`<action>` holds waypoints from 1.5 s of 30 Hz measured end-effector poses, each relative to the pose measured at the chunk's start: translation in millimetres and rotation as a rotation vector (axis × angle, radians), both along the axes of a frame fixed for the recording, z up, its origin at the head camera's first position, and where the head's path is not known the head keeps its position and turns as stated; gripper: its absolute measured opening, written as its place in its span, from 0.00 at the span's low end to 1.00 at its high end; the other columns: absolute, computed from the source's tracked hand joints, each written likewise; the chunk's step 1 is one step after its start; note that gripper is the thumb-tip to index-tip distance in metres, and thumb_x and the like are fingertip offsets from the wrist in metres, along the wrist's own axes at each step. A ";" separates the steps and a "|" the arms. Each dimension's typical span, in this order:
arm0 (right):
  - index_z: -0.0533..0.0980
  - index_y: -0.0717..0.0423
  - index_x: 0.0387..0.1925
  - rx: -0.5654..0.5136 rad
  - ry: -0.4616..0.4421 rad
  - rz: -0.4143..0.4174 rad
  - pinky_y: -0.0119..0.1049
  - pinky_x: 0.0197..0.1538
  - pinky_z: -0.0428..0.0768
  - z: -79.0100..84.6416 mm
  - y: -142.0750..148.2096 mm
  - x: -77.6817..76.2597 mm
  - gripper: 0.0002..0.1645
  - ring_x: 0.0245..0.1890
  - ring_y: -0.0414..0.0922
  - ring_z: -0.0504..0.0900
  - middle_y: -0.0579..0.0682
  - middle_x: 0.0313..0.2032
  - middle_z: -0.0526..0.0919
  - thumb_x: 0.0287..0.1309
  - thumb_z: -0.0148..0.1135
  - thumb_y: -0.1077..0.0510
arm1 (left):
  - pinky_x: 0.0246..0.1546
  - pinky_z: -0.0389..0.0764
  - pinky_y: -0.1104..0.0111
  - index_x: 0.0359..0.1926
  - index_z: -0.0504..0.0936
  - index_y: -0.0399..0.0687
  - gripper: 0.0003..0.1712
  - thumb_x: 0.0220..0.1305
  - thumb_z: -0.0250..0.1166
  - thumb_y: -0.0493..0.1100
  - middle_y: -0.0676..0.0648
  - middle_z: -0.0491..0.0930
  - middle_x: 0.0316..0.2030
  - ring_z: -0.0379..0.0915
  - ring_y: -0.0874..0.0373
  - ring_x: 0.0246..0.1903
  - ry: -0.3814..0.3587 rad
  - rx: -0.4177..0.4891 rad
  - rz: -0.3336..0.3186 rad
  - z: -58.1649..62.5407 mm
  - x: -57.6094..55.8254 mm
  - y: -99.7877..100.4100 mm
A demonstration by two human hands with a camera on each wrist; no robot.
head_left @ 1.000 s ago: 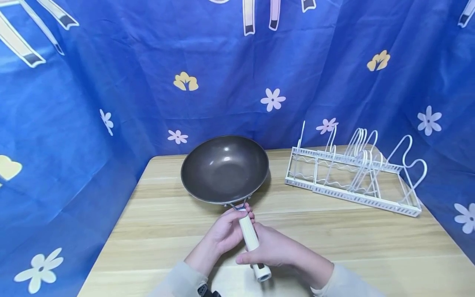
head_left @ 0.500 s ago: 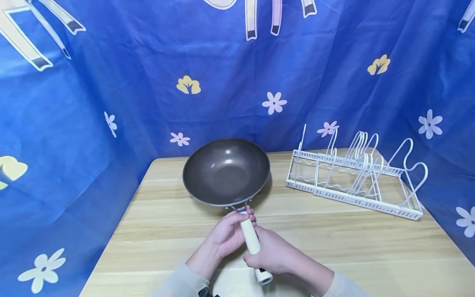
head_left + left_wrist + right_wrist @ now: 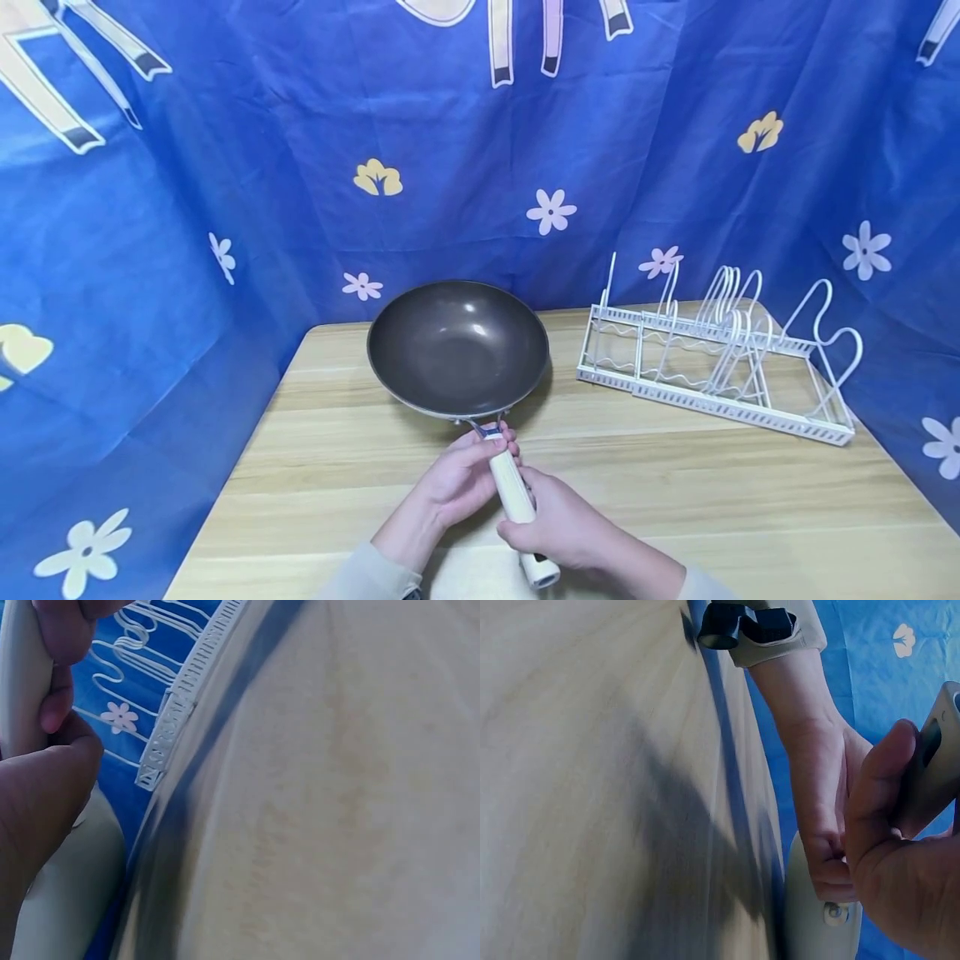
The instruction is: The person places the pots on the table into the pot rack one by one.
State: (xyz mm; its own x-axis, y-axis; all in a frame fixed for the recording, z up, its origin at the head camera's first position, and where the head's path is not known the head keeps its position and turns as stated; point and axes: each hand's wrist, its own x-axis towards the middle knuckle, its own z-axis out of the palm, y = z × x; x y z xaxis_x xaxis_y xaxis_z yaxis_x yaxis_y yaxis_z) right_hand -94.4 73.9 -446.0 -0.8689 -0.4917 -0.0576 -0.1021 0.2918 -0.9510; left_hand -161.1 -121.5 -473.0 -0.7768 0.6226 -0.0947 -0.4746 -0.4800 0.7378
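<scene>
I hold a deep round pan with a dark, glossy inside (image 3: pixel 457 350) just left of centre in the head view, its bowl facing up and its cream-coloured straight handle (image 3: pixel 512 492) slanting down toward the lower right. My left hand (image 3: pixel 465 479) has its fingers curled round the top of that handle, close to the bowl, with the thumb lying on the upper side. My right hand (image 3: pixel 558 517) clasps it lower down, thumb across the top, and the handle's hollow tip pokes out below my grip. In the right wrist view, the pan's pale outer wall shows at the bottom, below my left hand; I cannot tell whether its base touches the light wood-grain table (image 3: pixel 300 483). A white metal rack with upright wire loops (image 3: pixel 738 408) stands on the table at the right of the frame, well apart from the pan. Behind, and down both sides of the frame, hangs a blue cloth printed with white and yellow flowers (image 3: pixel 450 125). Pale sleeves (image 3: pixel 367 575) cover my forearms at the bottom edge.
</scene>
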 end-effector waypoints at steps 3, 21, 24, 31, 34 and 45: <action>0.73 0.68 0.66 -0.041 -0.029 0.002 0.29 0.37 0.81 -0.2 3.0 0.4 0.36 0.33 0.38 0.79 0.48 0.37 0.81 0.58 0.74 0.58 | 0.58 0.79 0.72 0.54 0.70 0.50 0.10 0.80 0.52 0.32 0.56 0.77 0.45 0.75 0.63 0.47 0.011 -0.012 -0.002 2.5 1.1 -0.5; 0.53 0.74 0.81 -0.293 -0.181 0.087 0.32 0.28 0.87 12.9 15.5 11.8 0.52 0.26 0.41 0.84 0.51 0.35 0.80 0.63 0.67 0.63 | 0.57 0.79 0.75 0.60 0.63 0.49 0.16 0.81 0.59 0.37 0.58 0.74 0.46 0.75 0.65 0.48 0.141 -0.096 0.002 30.7 7.4 5.2; 0.49 0.74 0.82 -0.339 -0.180 0.117 0.31 0.29 0.87 11.1 18.3 12.7 0.54 0.27 0.40 0.84 0.51 0.36 0.79 0.62 0.65 0.63 | 0.57 0.78 0.75 0.61 0.62 0.49 0.18 0.80 0.61 0.39 0.58 0.73 0.45 0.75 0.65 0.48 0.167 -0.138 0.007 37.7 10.8 7.2; 0.44 0.76 0.82 -0.439 -0.188 0.170 0.29 0.29 0.87 10.7 22.5 15.5 0.56 0.26 0.37 0.84 0.51 0.38 0.80 0.64 0.65 0.64 | 0.57 0.79 0.74 0.62 0.61 0.50 0.22 0.80 0.63 0.43 0.58 0.74 0.47 0.76 0.65 0.49 0.232 -0.196 0.017 47.5 16.3 8.1; 0.43 0.75 0.83 -0.487 -0.195 0.198 0.28 0.29 0.87 10.1 24.3 17.0 0.55 0.26 0.36 0.84 0.49 0.36 0.81 0.67 0.64 0.64 | 0.57 0.80 0.74 0.63 0.61 0.49 0.24 0.79 0.66 0.45 0.57 0.75 0.48 0.77 0.64 0.50 0.239 -0.211 0.037 46.5 16.4 9.9; 0.47 0.75 0.81 -0.744 -0.212 0.304 0.27 0.29 0.87 3.1 29.6 21.1 0.45 0.26 0.33 0.86 0.41 0.34 0.83 0.72 0.57 0.66 | 0.39 0.79 0.76 0.59 0.64 0.52 0.29 0.72 0.74 0.53 0.57 0.77 0.45 0.79 0.65 0.45 0.286 -0.246 0.136 52.8 20.9 28.7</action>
State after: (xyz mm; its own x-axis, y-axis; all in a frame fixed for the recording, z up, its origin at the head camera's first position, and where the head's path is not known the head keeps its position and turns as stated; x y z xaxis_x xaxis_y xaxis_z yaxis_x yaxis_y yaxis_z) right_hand -73.3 103.5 -442.9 -0.6990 -0.6779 0.2278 0.1281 -0.4320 -0.8927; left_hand -140.2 -92.8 -420.1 -0.8673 0.4978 0.0040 -0.1776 -0.3168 0.9317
